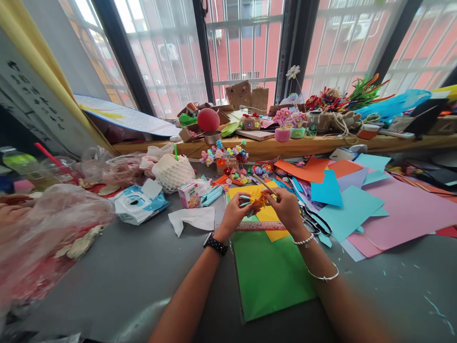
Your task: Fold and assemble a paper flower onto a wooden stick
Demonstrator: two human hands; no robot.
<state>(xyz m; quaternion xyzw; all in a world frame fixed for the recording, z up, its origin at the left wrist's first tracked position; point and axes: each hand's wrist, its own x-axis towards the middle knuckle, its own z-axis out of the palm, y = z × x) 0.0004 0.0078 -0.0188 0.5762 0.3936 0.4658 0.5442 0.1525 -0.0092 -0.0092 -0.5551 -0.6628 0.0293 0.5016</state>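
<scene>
My left hand [236,213] is closed on a small yellow-orange folded paper piece [257,200]; its exact shape is partly covered by my fingers. A thin wooden stick [264,185] is pinched in my right hand [286,207], which is close against the paper piece. Both hands are above yellow paper sheets [276,235], a pinkish ruler [259,226] and a green sheet [273,276]. Black-handled scissors [316,221] lie just right of my right hand.
Coloured paper sheets [410,209] spread across the right. On the left are a wet-wipes pack [141,202], a small pink box [189,195], a white tissue [193,220] and plastic bags [60,224]. Behind, craft flowers [224,155] and a red ball [208,120] stand near the windows.
</scene>
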